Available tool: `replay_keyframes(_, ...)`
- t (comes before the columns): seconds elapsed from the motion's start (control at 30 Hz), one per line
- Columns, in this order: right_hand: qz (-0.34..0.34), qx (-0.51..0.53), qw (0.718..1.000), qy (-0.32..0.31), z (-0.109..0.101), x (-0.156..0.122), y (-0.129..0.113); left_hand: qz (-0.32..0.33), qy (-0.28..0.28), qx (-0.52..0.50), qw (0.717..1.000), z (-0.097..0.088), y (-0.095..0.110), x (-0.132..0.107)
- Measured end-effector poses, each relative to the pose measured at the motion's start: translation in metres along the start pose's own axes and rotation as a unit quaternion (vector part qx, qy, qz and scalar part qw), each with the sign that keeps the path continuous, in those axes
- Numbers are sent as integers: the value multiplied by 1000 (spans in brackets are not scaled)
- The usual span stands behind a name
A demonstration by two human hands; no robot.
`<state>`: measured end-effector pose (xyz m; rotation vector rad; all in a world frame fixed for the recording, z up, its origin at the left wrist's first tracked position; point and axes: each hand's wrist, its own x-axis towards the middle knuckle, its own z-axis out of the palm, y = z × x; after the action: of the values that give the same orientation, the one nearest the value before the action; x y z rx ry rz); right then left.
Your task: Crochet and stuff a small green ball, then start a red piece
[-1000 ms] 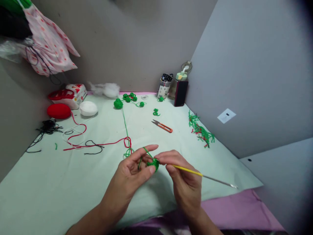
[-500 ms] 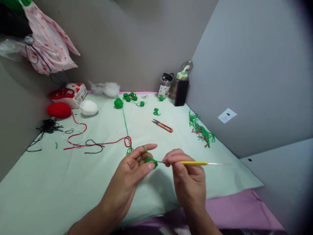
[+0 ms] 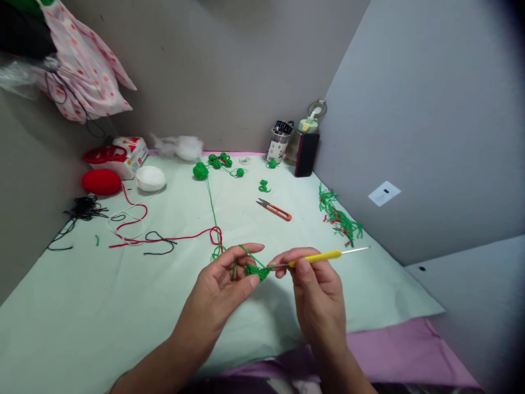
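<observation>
My left hand (image 3: 223,287) pinches a small green crochet piece (image 3: 255,272) between thumb and fingers. Green yarn (image 3: 251,255) runs taut over its raised index finger down to the piece. In my right hand (image 3: 318,284) is a crochet hook (image 3: 320,257) with a yellow handle, held like a pen. The hook's left tip meets the right edge of the crochet piece; its other metal end points right. From behind my left hand a green strand leads back to the green yarn ball (image 3: 200,171).
Orange thread snips (image 3: 274,209) lie beyond my hands. Red yarn (image 3: 101,181), white yarn (image 3: 151,179) and black strands (image 3: 85,209) are at the left. Green and red yarn scraps (image 3: 339,218) lie right. A phone (image 3: 307,155), bottle (image 3: 307,127) and pen cup (image 3: 279,145) stand at the back.
The hook's right end has tilted upward, and its left tip has drawn back to the right, at the piece's edge. More of the green piece shows. The view has shifted slightly.
</observation>
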<state>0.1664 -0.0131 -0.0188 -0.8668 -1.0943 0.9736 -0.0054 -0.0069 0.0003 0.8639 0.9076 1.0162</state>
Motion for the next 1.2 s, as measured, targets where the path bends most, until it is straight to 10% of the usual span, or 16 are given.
replay_keyframes(0.3,-152,-181,969,-65,-2,-8,-9,47,56,99,992,2,1,-1)
replay_keyframes(0.5,-394,-421,809,-119,0,-6,-2,27,77,4,997,8,-2,-1)
replay_keyframes(0.63,-319,-314,892,-67,-2,-8,-2,-85,-8,-138,987,4,4,2)
replay_keyframes(0.8,-139,-85,986,-27,1,-3,-6,-45,-5,-121,992,3,9,1)
replay_keyframes(1.07,-253,-274,924,-87,2,-9,-1,-2,20,-49,999,4,-4,1)
replay_keyframes(1.2,-327,-329,882,-80,-4,-9,2,-90,-25,-156,983,4,1,4)
